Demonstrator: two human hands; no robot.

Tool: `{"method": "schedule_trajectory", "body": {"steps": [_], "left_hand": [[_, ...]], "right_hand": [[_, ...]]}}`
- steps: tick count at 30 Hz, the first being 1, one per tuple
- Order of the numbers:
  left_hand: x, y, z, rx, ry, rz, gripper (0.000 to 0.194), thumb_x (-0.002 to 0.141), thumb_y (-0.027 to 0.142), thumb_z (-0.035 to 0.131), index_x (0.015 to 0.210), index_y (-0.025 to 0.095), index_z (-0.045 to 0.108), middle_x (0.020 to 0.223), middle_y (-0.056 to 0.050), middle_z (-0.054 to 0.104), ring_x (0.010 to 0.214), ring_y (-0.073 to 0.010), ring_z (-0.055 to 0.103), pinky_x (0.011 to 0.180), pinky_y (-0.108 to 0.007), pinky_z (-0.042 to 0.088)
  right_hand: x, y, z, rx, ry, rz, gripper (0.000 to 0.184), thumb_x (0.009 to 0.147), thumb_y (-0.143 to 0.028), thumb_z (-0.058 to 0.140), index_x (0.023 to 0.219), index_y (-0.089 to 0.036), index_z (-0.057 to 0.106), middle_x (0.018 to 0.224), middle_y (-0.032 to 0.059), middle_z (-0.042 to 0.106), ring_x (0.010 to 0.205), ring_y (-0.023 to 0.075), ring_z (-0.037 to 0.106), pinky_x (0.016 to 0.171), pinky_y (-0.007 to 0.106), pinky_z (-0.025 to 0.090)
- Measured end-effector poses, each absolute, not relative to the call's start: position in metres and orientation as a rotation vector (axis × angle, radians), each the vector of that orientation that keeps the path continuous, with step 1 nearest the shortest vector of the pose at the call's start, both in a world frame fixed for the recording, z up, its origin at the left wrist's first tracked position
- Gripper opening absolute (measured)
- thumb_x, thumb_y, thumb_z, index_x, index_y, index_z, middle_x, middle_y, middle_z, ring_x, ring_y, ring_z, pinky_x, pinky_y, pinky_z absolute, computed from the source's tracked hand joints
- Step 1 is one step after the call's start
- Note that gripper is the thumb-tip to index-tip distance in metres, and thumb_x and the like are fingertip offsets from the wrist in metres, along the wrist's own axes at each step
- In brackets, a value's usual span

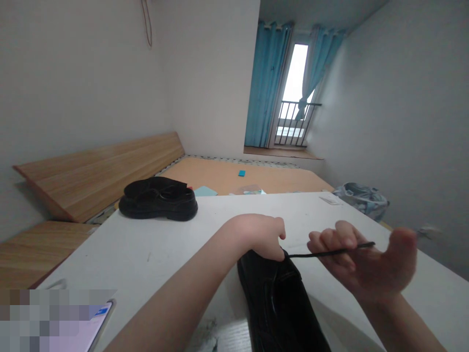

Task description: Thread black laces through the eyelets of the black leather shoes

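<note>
A black shoe [289, 308] stands on the white table, its toe pointing away from me and its heel cut off by the bottom edge. Over its front part lies my left hand [262, 234], with the fingers bent down on it near where the lace comes out; the fingertips are partly hidden. A thin black shoelace [311, 254] stretches taut from there to the right. My right hand [361, 259], palm up, has its fingers curled around the lace, the thumb standing apart and the lace's tip poking out. A second black shoe [158, 199] rests at the table's far left.
At the lower left of the white table [176, 234] lies a phone [102, 318], partly blurred out. A small white card [330, 199] is near the far right corner. Behind are a bed [205, 168] with a wooden headboard [110, 168] and a patterned fabric basket [362, 198].
</note>
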State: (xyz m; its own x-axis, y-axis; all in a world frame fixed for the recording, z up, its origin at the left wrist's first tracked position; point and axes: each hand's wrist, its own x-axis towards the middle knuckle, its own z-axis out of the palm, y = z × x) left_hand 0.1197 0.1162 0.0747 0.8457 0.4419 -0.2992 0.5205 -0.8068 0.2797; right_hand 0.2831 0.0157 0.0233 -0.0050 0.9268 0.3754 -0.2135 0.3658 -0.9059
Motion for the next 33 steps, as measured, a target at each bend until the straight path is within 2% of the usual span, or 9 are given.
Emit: {"method": "schedule_trajectory", "body": {"steps": [2,5,9,13,15,18,24,28,33], "left_hand": [[0.122,0.121,0.073,2.579,0.689,-0.249,0.05,0.069,0.031,0.054,0.117,0.021,0.049,0.096,-0.004,0.067,0.08,-0.0189,0.062,0.066,-0.027,0.047],[0.125,0.123,0.073,2.308,0.606,-0.197,0.048,0.074,0.024,0.047,0.121,0.018,0.039,0.087,-0.003,0.066,0.074,-0.0138,0.064,0.063,-0.023,0.049],[0.121,0.12,0.077,2.331,0.577,-0.178,0.046,0.074,0.024,0.046,0.119,0.02,0.039,0.097,-0.002,0.063,0.074,-0.0117,0.062,0.062,-0.021,0.047],[0.112,0.114,0.082,2.67,0.751,-0.292,0.059,0.067,0.035,0.055,0.123,0.025,0.04,0.099,-0.002,0.064,0.076,-0.0185,0.06,0.057,-0.026,0.043],[0.11,0.111,0.082,2.703,0.798,-0.424,0.067,0.064,0.035,0.057,0.127,0.024,0.037,0.098,-0.004,0.066,0.073,-0.0204,0.06,0.053,-0.026,0.041],[0.113,0.111,0.079,2.748,0.852,-0.422,0.062,0.064,0.025,0.054,0.124,0.02,0.04,0.092,-0.007,0.067,0.071,-0.0212,0.06,0.05,-0.026,0.038],[0.117,0.123,0.077,2.406,0.693,-0.16,0.043,0.075,0.029,0.044,0.117,0.021,0.04,0.081,-0.002,0.065,0.07,-0.0164,0.059,0.054,-0.023,0.04],[0.12,0.121,0.08,2.019,0.615,-0.075,0.041,0.077,0.023,0.042,0.117,0.019,0.038,0.072,0.002,0.059,0.058,-0.0118,0.056,0.056,-0.022,0.044],[0.112,0.115,0.097,1.933,0.581,0.264,0.036,0.076,0.025,0.048,0.111,0.024,0.051,0.074,0.004,0.052,0.053,-0.0069,0.043,0.048,-0.019,0.036]], "right_hand": [[0.287,0.015,0.027,-0.785,-1.059,1.066,0.058,0.072,-0.08,0.024,0.058,-0.029,0.047,0.042,-0.0044,0.014,0.044,0.0171,0.023,0.047,0.033,0.029],[0.292,0.017,0.027,-0.735,-0.894,1.128,0.06,0.075,-0.078,0.021,0.051,-0.026,0.039,0.046,-0.0049,0.011,0.043,0.0151,0.019,0.043,0.03,0.027],[0.297,0.021,0.016,-0.431,-1.222,1.461,0.074,0.071,-0.084,0.01,0.034,-0.023,0.031,0.034,-0.0044,0.011,0.035,0.0117,0.022,0.041,0.027,0.028],[0.294,0.024,0.007,-0.241,-1.589,1.705,0.076,0.067,-0.087,0.016,0.041,-0.023,0.045,0.029,-0.0064,0.018,0.032,0.0092,0.024,0.041,0.024,0.027],[0.288,0.029,0.007,-0.674,-1.503,1.491,0.061,0.077,-0.075,0.035,0.056,-0.021,0.054,0.037,-0.0071,0.026,0.038,0.0098,0.027,0.045,0.024,0.026],[0.278,0.039,0.004,-1.233,-1.524,1.028,0.031,0.08,-0.045,0.058,0.066,-0.019,0.053,0.053,-0.0052,0.038,0.052,0.0107,0.033,0.051,0.025,0.026],[0.275,0.044,-0.008,-1.324,-1.734,0.875,0.007,0.081,-0.024,0.052,0.075,-0.019,0.051,0.071,-0.0015,0.05,0.067,0.0144,0.045,0.061,0.026,0.035],[0.276,0.041,-0.008,-1.365,-1.826,0.734,0.009,0.083,-0.022,0.047,0.082,-0.02,0.056,0.083,0.0025,0.059,0.076,0.0182,0.051,0.068,0.03,0.04],[0.273,0.04,-0.004,-1.34,-1.921,0.617,0.016,0.087,-0.024,0.043,0.082,-0.02,0.057,0.086,0.0046,0.056,0.084,0.0209,0.052,0.075,0.034,0.041]]}}
